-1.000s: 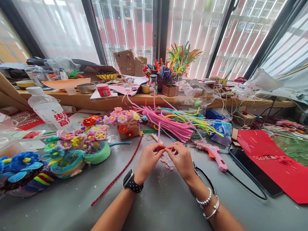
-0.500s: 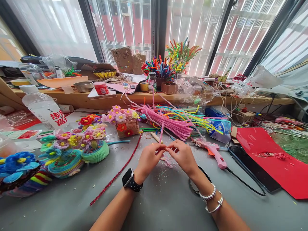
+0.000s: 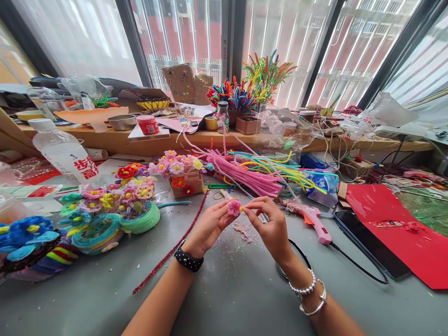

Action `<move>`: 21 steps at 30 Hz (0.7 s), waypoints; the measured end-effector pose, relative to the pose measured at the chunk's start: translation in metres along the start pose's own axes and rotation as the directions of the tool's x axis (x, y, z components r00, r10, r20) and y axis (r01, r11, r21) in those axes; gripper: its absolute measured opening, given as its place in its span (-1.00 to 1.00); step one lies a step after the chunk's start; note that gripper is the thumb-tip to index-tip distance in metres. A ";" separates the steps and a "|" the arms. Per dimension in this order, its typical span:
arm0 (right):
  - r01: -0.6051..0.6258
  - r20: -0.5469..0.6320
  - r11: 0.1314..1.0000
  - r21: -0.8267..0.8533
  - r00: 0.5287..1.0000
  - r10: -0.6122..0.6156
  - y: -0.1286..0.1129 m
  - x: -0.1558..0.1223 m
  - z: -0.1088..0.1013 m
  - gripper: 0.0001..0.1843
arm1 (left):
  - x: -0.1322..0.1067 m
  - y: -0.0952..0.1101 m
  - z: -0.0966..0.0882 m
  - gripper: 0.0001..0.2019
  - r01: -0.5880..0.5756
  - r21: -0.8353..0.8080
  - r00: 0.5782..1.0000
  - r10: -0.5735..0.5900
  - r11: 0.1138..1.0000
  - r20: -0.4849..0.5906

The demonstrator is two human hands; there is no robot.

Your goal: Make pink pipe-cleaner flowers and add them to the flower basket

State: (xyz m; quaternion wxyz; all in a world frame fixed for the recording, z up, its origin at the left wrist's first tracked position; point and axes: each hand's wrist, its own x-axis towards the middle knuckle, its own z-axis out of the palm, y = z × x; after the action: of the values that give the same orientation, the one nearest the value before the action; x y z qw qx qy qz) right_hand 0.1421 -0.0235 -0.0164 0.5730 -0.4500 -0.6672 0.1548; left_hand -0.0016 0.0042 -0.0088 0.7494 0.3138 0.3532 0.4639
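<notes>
Over the middle of the grey table (image 3: 224, 298), my left hand (image 3: 209, 226) and my right hand (image 3: 270, 226) meet fingertip to fingertip. Both pinch a small pink pipe-cleaner piece (image 3: 234, 207) wound into a fuzzy ball, held just above the table. A black watch sits on my left wrist, silver bracelets on my right. Pink crumbs (image 3: 242, 232) lie on the table under the hands. Just behind the hands lies a heap of pink pipe cleaners (image 3: 245, 175).
A pink glue gun (image 3: 311, 219) with a black cord lies right of my hands, beside a phone (image 3: 367, 245) and red paper (image 3: 395, 224). A red glitter stem (image 3: 171, 252) lies to the left. Finished flower baskets (image 3: 105, 214), a water bottle (image 3: 65, 156) and a cluttered wooden shelf (image 3: 210, 137) surround the spot.
The straight pink stem that stood up between my fingers is now wound into a small ball. Both hands have lifted slightly and tilted inward.
</notes>
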 end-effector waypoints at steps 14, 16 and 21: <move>-0.021 -0.053 0.992 -0.124 0.998 0.014 -0.003 -0.004 0.006 -0.89 | -0.001 -0.005 0.001 -0.85 0.040 -0.015 0.996 -0.039 0.999 0.084; -0.014 -0.056 0.990 -0.142 0.998 0.006 -0.003 -0.005 0.007 -0.89 | -0.001 -0.005 0.001 -0.85 0.035 -0.008 0.995 -0.034 0.999 0.092; 0.004 -0.060 0.985 -0.171 0.998 -0.014 -0.002 -0.006 0.008 -0.90 | -0.001 -0.007 0.001 -0.86 0.020 0.012 0.994 -0.021 1.000 0.106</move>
State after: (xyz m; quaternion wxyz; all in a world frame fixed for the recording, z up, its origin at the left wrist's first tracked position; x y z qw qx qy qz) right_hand 0.1338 -0.0269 -0.0204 0.5532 -0.4989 -0.6622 0.0809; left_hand 0.0020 0.0008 -0.0134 0.7699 0.3383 0.3187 0.4372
